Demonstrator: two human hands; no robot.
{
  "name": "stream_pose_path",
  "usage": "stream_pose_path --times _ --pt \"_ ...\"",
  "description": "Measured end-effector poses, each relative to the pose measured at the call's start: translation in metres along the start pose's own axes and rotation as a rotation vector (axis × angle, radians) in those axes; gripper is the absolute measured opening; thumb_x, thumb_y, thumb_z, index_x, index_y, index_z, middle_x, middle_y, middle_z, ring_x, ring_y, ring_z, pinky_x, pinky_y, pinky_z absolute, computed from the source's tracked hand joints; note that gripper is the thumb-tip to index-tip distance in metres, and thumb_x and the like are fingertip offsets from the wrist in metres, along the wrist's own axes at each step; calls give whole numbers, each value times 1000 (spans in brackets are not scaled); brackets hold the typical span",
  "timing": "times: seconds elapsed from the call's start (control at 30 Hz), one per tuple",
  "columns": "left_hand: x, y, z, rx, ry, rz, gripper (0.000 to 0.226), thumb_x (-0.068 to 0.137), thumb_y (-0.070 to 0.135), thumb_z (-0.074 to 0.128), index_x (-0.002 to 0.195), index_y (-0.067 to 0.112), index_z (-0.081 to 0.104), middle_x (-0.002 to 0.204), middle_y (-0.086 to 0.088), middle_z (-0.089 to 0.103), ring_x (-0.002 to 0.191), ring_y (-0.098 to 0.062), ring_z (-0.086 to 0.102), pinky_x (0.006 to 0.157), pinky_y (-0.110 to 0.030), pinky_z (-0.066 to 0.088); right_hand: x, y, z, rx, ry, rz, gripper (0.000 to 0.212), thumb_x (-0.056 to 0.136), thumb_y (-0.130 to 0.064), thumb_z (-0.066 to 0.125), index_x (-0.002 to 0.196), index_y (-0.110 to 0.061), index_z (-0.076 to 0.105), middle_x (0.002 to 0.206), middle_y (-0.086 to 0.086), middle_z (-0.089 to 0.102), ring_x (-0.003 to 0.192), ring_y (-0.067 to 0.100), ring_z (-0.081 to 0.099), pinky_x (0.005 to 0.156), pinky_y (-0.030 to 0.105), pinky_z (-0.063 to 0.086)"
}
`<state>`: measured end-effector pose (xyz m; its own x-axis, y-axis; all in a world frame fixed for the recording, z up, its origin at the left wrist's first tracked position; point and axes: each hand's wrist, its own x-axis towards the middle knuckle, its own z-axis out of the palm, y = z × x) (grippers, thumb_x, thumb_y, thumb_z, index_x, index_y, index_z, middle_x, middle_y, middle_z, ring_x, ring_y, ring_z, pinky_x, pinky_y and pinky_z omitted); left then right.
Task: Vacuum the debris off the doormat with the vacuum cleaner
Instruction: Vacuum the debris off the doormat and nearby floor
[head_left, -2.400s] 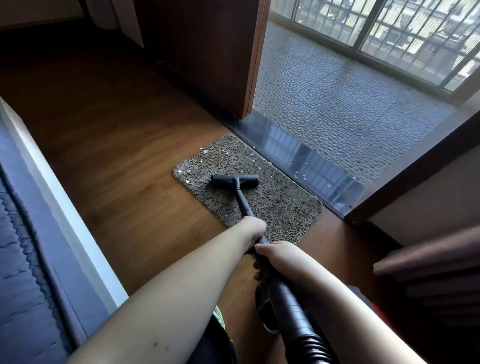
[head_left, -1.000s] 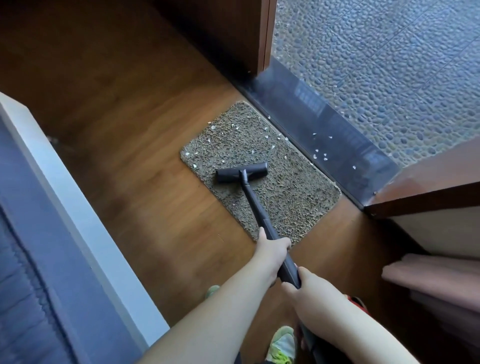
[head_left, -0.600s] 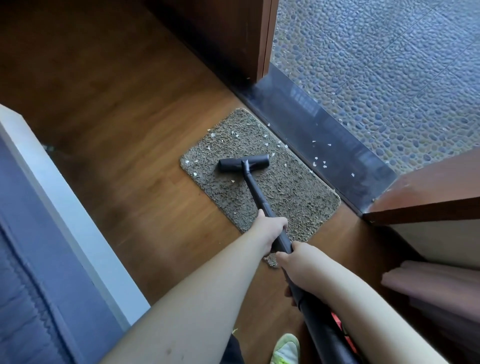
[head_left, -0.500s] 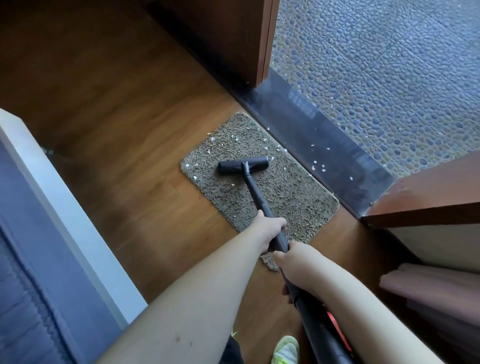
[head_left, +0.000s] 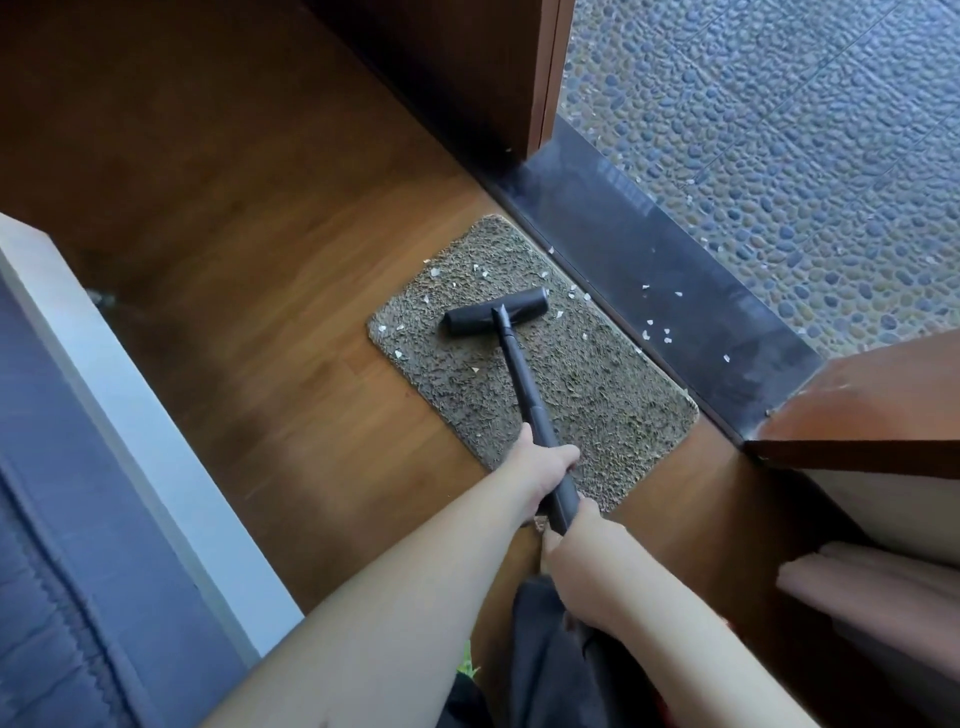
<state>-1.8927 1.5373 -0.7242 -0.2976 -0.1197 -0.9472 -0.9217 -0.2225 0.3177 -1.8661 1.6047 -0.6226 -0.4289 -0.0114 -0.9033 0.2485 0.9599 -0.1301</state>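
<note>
Head view: the vacuum nozzle (head_left: 496, 312) is set on the doormat (head_left: 597, 384) ahead of both hands, amid white debris (head_left: 435, 272). The black tube (head_left: 524, 387) is gripped by the left hand (head_left: 543, 467) — and, just behind, by the right hand (head_left: 582, 551).

The doormat (head_left: 535, 374) lies on the wooden floor (head_left: 270, 291), its far long edge against the threshold strip (head_left: 670, 291). The vacuum head (head_left: 496, 310) rests on the mat's far half, with debris (head_left: 441, 283) scattered around it (some also on the strip). Beyond the strip lies the pebbled floor (head_left: 779, 130). Left hand (head_left: 543, 465) grips the wand (head_left: 522, 382) ahead of the right hand (head_left: 584, 551).
</note>
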Motion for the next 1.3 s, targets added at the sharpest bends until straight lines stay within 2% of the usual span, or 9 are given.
stream_pose_path --times 0.2,0.37,0.47,0.6,0.73,1.03,1.13,1.2,1.3 --pt "-4 -13 27 107 42 10 91 88 27 61 158 34 4 145 -9 43 110 -29 58 82 -35 54 -10 39 -9 20 7 2 53 102 -36 36 149 -17 23 125 11 61 112 27 62 90 31 46" --pt "-24 -32 53 199 -27 15 88 91 28 60 157 34 2 149 -7 41 102 -20 54 76 -26 49 -25 76 -3 44 39 29 55 101 -39 36 150 -21 20 126 11 61 113 26 61 75 28 39" --pt "-31 -41 69 265 -39 19 94 83 33 62 157 38 4 144 -7 47 112 -27 59 95 -36 51 -31 96 4 125 60 52 55 100 -39 38 150 -23 22 127 9 61 116 23 60 85 28 44" --pt "-31 -54 85 327 -66 -2 103 70 38 61 156 41 5 139 -7 48 112 -32 61 94 -41 54 -33 112 6 191 57 77 55 101 -39 38 150 -25 18 131 7 60 118 21 59 92 26 44" --pt "-17 -56 84 365 -52 22 91 87 32 60 157 38 2 148 -7 43 118 -28 55 96 -37 50 -27 115 10 248 46 72 54 101 -39 38 149 -22 23 130 9 60 115 24 60 85 29 44" --pt "6 -31 77 362 -33 55 95 83 30 64 157 34 4 147 -9 44 120 -29 54 100 -40 49 -3 100 2 281 75 19 54 101 -37 38 150 -18 24 128 13 58 114 29 58 74 30 36" --pt "6 -28 79 332 -64 51 100 69 32 63 155 33 12 137 -12 51 110 -31 60 95 -45 53 3 99 0 300 66 5 56 98 -35 41 149 -19 25 126 12 59 102 28 59 72 29 37" --pt "9 -28 79 272 -81 50 94 68 24 62 151 32 20 124 -17 56 89 -29 67 82 -42 59 11 97 -2 351 47 6 56 93 -31 45 146 -19 31 118 9 62 87 24 57 68 28 41" --pt "13 -26 77 114 -124 16 88 74 3 59 148 32 20 105 -16 55 63 -23 61 64 -34 57 21 92 -6 520 -39 -1 52 86 -19 51 136 -13 41 91 4 63 57 15 62 46 19 42"
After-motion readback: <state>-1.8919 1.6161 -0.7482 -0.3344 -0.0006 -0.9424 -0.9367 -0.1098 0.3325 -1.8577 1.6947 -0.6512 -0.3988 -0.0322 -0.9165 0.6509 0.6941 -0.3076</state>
